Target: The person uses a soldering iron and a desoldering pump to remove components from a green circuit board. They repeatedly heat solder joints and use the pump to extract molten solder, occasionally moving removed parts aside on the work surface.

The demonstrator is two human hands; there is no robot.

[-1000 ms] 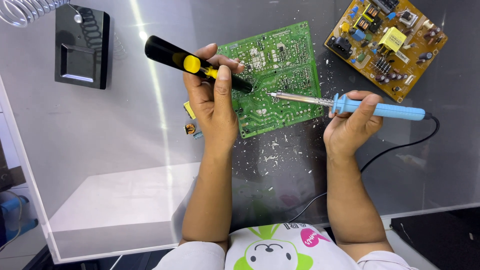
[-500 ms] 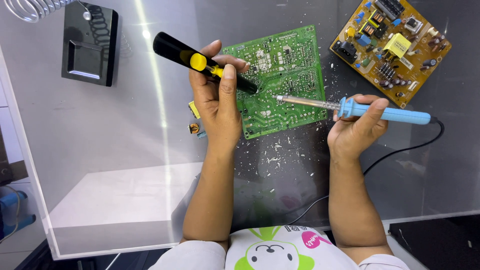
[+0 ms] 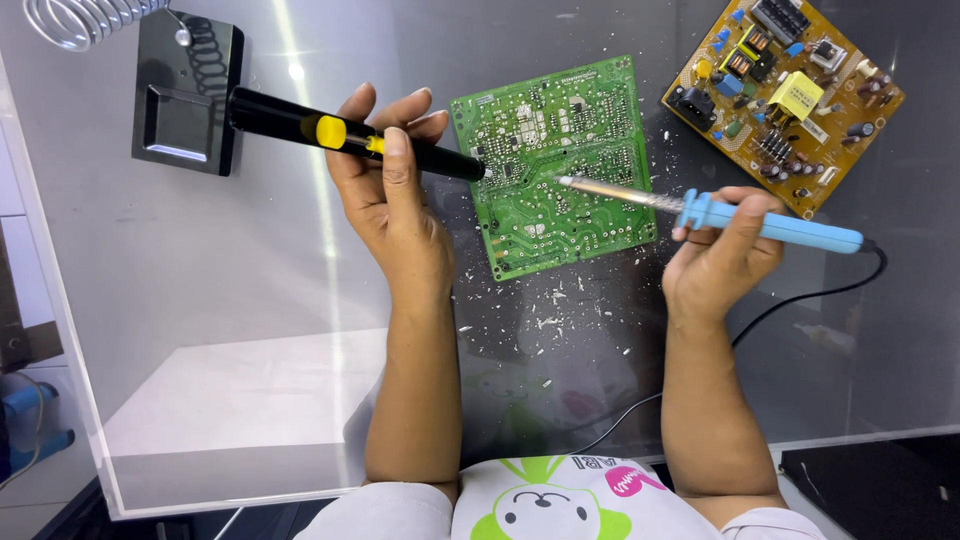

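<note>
Two tools meet over one green board (image 3: 553,165) at upper centre of the frame, and going left to right I see where trouble could start. At upper left a wire coil (image 3: 85,18) and a black stand (image 3: 185,95) sit on the glass (image 3: 230,270), well apart from the work. My left hand (image 3: 385,190) is closed around a black pump (image 3: 350,135) with a yellow button, thumb lying along its barrel, its tip touching the board's left edge; if that grip shifts, I judge the tip could skid across the joints. The board lies loose, so a push from either tool might slide it. My right hand (image 3: 725,250) is wrapped round the blue handle of an iron (image 3: 700,208), whose tip rests on the board's middle; held too long, it might lift a pad, and its cord (image 3: 800,300) trailing at right could snag my wrist. Solder flecks (image 3: 560,310) litter the glass below. At upper right lies a tan board (image 3: 785,95) with a yellow block; I see no packages, labels or signs worth telling apart.
</note>
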